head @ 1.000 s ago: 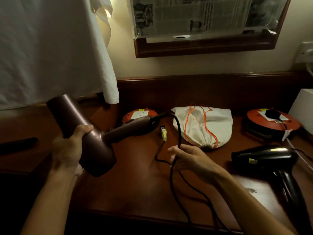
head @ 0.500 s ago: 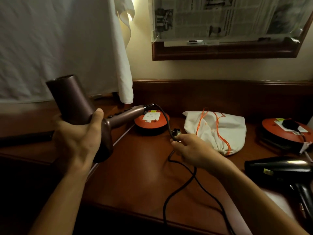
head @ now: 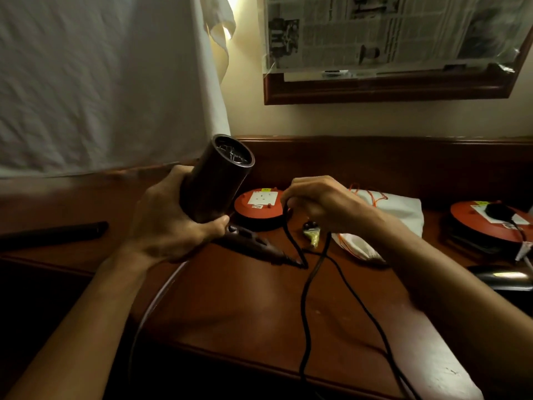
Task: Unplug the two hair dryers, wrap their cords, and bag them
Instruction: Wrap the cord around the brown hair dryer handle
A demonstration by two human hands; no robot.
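The left hand (head: 170,223) has its fingers (head: 215,223) clenched around the smooth, matte cylindrical barrel of the brown hair dryer (head: 216,180), holding it above the glossy dark wooden desk (head: 245,307) with its round grilled mouth tilted up and away and its slim handle pointing down toward the desk. Just right of the dryer, the right hand (head: 320,203) grasps the thin black rubbery cord (head: 305,298), fingers curled shut on it; the cord runs from the handle's end up into that hand, then drops in loose loops over the desk's front edge. Behind the dryer sits a round orange cord reel (head: 259,209) with a white square socket face. Further right of the dryer lies a soft, wrinkled cream cloth bag (head: 398,209) with orange drawstrings, then a second orange reel (head: 487,223), and the shiny black hair dryer (head: 501,278) near the frame's edge.
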